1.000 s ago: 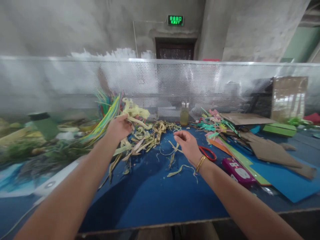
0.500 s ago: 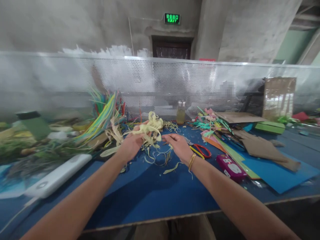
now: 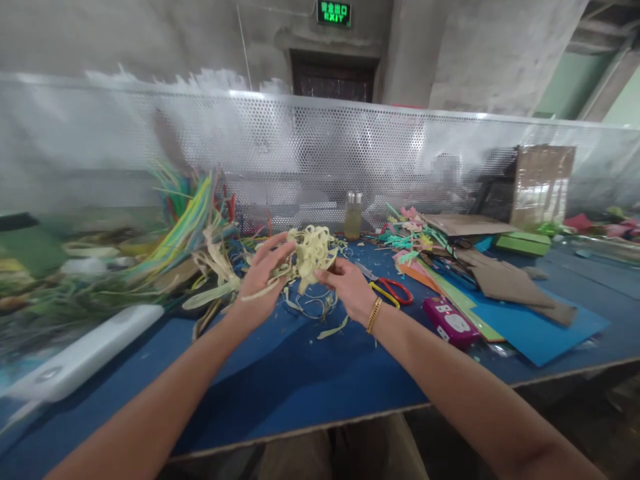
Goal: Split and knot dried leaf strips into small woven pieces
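Observation:
A tangled clump of pale yellow paper strips (image 3: 311,250) is held up over the blue table (image 3: 300,380) between both hands. My left hand (image 3: 263,277) grips its left side, fingers curled around the strips, some of which trail down to the table. My right hand (image 3: 350,288), with a gold bracelet on the wrist, pinches the clump's right lower edge. More loose yellow strips (image 3: 320,313) lie on the table just below the hands.
Red and yellow scissors (image 3: 393,291) lie right of my right hand, then a pink box (image 3: 450,323) and coloured paper sheets (image 3: 530,327). A small bottle (image 3: 353,215) stands by the perforated metal screen (image 3: 320,153). Coloured strips (image 3: 190,220) and a white device (image 3: 80,353) are at left.
My left hand carried the yellow strips from the left pile to the middle. My right hand rose from the table and took hold of the clump. The view shifted left and down.

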Available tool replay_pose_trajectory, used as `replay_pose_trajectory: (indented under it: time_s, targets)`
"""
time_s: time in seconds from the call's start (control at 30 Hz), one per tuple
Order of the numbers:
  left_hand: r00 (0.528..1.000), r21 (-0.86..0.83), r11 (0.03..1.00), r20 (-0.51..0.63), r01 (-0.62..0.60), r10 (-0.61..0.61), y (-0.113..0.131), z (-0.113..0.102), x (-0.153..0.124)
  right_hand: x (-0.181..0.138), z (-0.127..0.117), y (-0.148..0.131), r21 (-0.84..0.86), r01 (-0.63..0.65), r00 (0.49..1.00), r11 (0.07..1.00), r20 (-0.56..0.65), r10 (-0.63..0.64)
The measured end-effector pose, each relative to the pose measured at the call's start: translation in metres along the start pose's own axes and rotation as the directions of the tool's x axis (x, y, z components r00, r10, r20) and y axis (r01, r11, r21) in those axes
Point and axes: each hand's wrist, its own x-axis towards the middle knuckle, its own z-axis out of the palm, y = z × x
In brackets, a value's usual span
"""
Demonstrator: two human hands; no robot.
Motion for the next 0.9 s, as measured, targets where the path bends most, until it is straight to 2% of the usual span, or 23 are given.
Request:
replay_pose_trajectory:
  time_s: [0.1,0.23,0.3,0.4,0.53,0.63,0.73,0.8,0.9]
  targets:
    - [0.988,-0.008,0.991,-0.078,0.133,-0.133,-0.002,0.001,-0.001,-0.001,0.001,0.002,-0.008,0.058,0.998,0.998,0.026,-0.058]
    - [0.942,-0.128,0.933,0.063,0.335,-0.330,-0.006,0.008,-0.003,-0.004,0.005,0.004,-0.021,0.116,0.985,0.993,0.130,-0.112]
    - [0.919,-0.188,0.900,0.095,0.393,-0.381,-0.008,0.010,-0.002,-0.005,0.004,-0.002,-0.042,0.142,0.974,0.989,0.183,-0.132]
    - [0.902,-0.324,0.852,0.011,0.412,-0.432,-0.015,0.006,0.002,0.000,-0.005,-0.015,-0.080,0.188,0.975,0.979,0.138,-0.176]
    - [0.823,-0.581,0.726,-0.159,0.368,-0.545,-0.026,-0.006,0.011,0.014,-0.028,-0.026,-0.178,0.196,0.969,0.964,-0.116,-0.219]
    - [0.787,-0.728,0.586,-0.104,0.357,-0.609,-0.034,-0.009,0.012,0.022,-0.038,-0.023,-0.185,0.174,0.956,0.967,-0.203,-0.211]
    - [0.779,-0.802,0.472,-0.013,0.366,-0.627,-0.038,-0.005,0.008,0.022,-0.038,-0.016,-0.207,0.161,0.965,0.965,-0.173,-0.198]
    - [0.780,-0.810,0.446,0.023,0.381,-0.625,-0.038,0.000,0.005,0.020,-0.034,-0.011,-0.249,0.182,0.967,0.951,-0.129,-0.218]
    - [0.796,-0.776,0.467,0.075,0.425,-0.600,-0.033,0.005,0.002,0.014,-0.025,-0.006,-0.325,0.231,0.964,0.917,-0.050,-0.260]
